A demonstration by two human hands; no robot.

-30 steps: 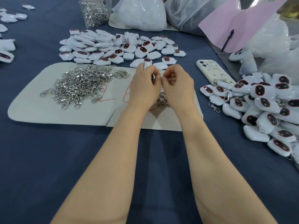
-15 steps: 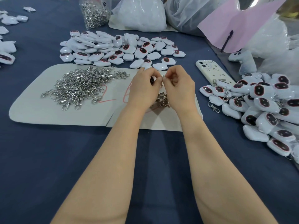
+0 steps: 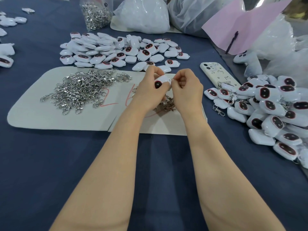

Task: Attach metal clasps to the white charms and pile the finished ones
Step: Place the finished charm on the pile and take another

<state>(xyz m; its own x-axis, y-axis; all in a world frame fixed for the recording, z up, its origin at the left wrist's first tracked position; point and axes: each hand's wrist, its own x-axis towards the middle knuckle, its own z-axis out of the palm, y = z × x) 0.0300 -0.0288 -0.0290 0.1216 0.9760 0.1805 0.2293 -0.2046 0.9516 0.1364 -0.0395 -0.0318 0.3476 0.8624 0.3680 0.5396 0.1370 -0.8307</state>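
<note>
Here, with the left grip [image 3: 150,90] curled round a white charm [image 3: 162,81] above the paper sheet [image 3: 50,117] and the right grip [image 3: 186,88] pinching a metal clasp [image 3: 171,79] at its edge, a slipping finger could likely drop that clasp among the loose clasps [image 3: 166,104] below.

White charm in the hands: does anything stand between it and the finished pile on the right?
Nothing upright. The left hand grips the white charm, the right hand pinches a metal clasp against it; a cream-cased phone lies flat before the clasped-charm pile.
</note>
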